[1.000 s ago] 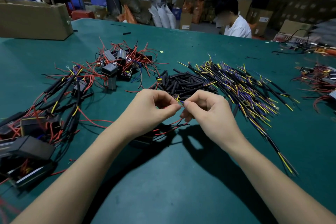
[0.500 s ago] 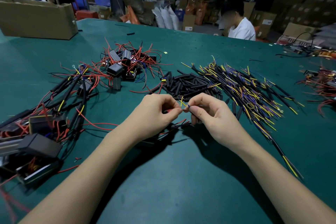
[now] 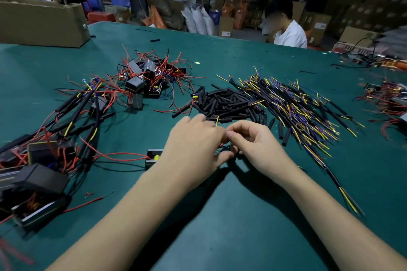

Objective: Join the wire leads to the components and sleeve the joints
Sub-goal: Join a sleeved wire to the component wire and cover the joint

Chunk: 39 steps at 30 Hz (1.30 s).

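Both hands have rolled knuckles-up since a moment ago, fingertips meeting low over the green table (image 3: pixel 220 237). Left hand (image 3: pixel 193 143) pinches a short yellow wire lead (image 3: pixel 217 120) that pokes up between the hands; right hand (image 3: pixel 253 145) curls its fingers beside it, its hold hidden. A black component (image 3: pixel 154 158) with red wire lies under the left wrist. An open cardboard box (image 3: pixel 41 24) sits far left, contents unseen.

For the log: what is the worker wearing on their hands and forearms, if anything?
Nothing visible. The left hand and right hand are bare: no gloves, rings or finger cots. Both forearms are uncovered to the frame edge, with no sleeves, watch or wrist strap showing.
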Tool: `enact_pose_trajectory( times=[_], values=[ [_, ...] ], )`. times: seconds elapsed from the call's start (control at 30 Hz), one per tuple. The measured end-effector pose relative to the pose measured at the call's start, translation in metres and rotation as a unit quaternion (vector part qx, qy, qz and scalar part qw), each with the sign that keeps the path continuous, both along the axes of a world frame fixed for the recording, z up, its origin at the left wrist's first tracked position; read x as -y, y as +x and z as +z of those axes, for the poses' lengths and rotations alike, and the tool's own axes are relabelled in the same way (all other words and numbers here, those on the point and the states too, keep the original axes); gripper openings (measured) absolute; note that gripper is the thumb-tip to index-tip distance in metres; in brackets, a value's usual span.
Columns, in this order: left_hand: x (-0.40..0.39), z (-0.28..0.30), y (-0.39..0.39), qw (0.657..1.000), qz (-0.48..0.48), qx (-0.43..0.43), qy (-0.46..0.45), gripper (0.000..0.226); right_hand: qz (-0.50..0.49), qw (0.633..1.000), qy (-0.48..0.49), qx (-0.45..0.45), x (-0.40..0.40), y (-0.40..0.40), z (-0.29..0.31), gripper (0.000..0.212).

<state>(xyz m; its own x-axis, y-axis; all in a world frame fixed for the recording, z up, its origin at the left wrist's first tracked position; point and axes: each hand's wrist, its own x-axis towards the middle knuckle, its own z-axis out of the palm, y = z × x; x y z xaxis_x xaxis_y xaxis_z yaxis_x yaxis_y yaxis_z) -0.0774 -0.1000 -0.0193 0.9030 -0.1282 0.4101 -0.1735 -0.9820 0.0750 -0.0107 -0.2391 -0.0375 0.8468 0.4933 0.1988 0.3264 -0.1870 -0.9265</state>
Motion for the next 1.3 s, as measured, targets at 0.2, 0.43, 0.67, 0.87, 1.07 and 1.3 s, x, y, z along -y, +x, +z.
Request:
enact_pose_trajectory(
  times=[0.2,0.43,0.67,0.87,1.07,1.3],
  values=[
    [-0.005,-0.002,0.002,0.991,-0.011,0.009,-0.13,0.016,-0.006,1.0,0.005,0.003,0.001,0.0,0.001,0.012],
    [-0.022,0.008,0.008,0.89,0.029,-0.051,-0.452,0.007,0.002,0.999,0.043,-0.003,-0.001,-0.003,0.003,0.012],
    [-0.021,0.008,0.006,0.866,0.008,-0.074,-0.494,0.006,-0.002,0.998,0.065,0.024,-0.003,-0.006,0.004,0.014],
    [-0.02,0.011,0.006,0.866,0.005,-0.063,-0.496,0.005,-0.009,0.997,0.07,0.033,-0.005,-0.008,0.005,0.012],
    [-0.021,0.012,0.005,0.864,0.001,-0.067,-0.498,0.005,0.001,0.997,0.074,0.035,-0.008,-0.01,0.005,0.013],
    [-0.022,0.013,0.005,0.856,0.016,-0.069,-0.512,0.018,-0.007,0.997,0.079,0.023,-0.009,-0.011,0.004,0.011]
  ],
)
